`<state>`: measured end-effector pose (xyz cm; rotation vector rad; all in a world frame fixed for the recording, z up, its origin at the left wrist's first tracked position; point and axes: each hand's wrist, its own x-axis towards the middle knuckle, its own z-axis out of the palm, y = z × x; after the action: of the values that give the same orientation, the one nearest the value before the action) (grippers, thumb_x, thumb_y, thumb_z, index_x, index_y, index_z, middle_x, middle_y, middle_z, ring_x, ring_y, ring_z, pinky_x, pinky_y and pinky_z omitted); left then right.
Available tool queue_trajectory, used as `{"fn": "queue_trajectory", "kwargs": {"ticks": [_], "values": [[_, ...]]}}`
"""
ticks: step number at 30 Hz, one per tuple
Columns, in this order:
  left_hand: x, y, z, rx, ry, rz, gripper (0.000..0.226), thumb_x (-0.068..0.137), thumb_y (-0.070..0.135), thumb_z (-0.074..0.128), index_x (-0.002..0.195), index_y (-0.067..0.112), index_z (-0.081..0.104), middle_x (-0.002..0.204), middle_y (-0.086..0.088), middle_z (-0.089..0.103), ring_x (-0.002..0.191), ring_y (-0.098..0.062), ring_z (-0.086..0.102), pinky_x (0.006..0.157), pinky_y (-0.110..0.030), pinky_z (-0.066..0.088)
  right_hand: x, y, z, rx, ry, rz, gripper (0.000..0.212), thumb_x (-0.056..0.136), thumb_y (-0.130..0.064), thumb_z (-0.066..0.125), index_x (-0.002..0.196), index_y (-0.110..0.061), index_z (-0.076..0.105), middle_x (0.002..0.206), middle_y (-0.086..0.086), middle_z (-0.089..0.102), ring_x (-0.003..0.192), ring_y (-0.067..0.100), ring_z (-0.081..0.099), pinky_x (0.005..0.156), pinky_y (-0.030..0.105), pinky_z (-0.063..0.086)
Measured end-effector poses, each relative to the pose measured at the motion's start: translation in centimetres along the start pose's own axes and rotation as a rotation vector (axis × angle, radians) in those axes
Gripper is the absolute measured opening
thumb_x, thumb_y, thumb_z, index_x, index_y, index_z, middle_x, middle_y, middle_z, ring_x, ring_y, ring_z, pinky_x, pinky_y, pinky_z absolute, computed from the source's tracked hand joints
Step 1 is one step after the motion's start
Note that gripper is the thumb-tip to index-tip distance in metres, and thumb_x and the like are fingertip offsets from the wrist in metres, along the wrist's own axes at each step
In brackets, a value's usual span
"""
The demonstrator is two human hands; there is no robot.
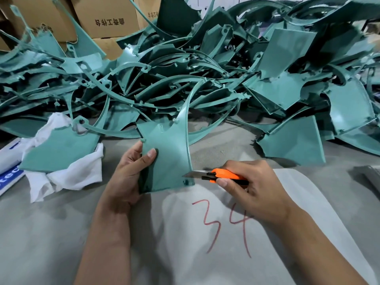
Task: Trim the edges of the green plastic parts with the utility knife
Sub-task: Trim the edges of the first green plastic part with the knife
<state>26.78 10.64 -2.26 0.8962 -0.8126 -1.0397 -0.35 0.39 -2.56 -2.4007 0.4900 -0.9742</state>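
The left hand (pixel 131 171) grips the green plastic part (pixel 166 157) by its left edge, thumb pressed on the face, holding it upright just above the desk (pixel 51 233). The right hand (pixel 250 188) pinches the orange utility knife (pixel 218 175), blade tip touching the part's lower right edge. The part appears thin, light and moderately stiff; it likely flexes under blade pressure. Hold it near the cut, fingers clear of the blade path.

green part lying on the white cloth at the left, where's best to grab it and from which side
Probably by the near right corner of the green part, coming from the right. That corner overhangs the white cloth, so fingers could slip under the flat panel. Its far end, with the ring tab, runs into the pile, so lifting there might snag.
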Motion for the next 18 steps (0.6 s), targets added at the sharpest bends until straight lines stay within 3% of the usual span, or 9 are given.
{"fn": "queue_trajectory", "kwargs": {"ticks": [6, 12, 18], "values": [[-0.4, 0.1, 0.1, 0.021, -0.047, -0.113, 0.034, 0.084, 0.01, 0.063, 0.115, 0.017, 0.076, 0.109, -0.012, 0.077, 0.089, -0.024, 0.077, 0.073, -0.034, 0.062, -0.2, 0.3, -0.6, -0.053, 0.1, -0.006, 0.038, 0.103, -0.046, 0.058, 0.077, -0.019, 0.06, 0.059, -0.006, 0.047, 0.054, 0.016, 0.046, 0.049, 0.042, 0.04], [-0.7, -0.2, 0.2, 0.033, -0.146, -0.226, 0.036, 0.084, 0.004, 0.067, 0.119, 0.007, 0.072, 0.109, -0.017, 0.075, 0.089, -0.028, 0.076, 0.076, -0.035, 0.062, 0.2, 0.2, -0.8, -0.105, 0.283, 0.062, 0.035, 0.104, -0.044, 0.057, 0.075, -0.027, 0.047, 0.058, -0.011, 0.037, 0.051, 0.014, 0.041, 0.047, 0.038, 0.036], [-0.5, -0.5, 0.4, 0.057, -0.177, -0.265, 0.041, 0.078, 0.005, 0.073, 0.12, 0.003, 0.072, 0.115, -0.021, 0.073, 0.094, -0.03, 0.076, 0.078, -0.035, 0.061, 0.1, 1.2, -1.3, -0.328, 0.473, 0.347, 0.045, 0.105, -0.047, 0.056, 0.07, -0.021, 0.043, 0.051, -0.003, 0.038, 0.048, 0.025, 0.041, 0.05, 0.035, 0.031]]}}
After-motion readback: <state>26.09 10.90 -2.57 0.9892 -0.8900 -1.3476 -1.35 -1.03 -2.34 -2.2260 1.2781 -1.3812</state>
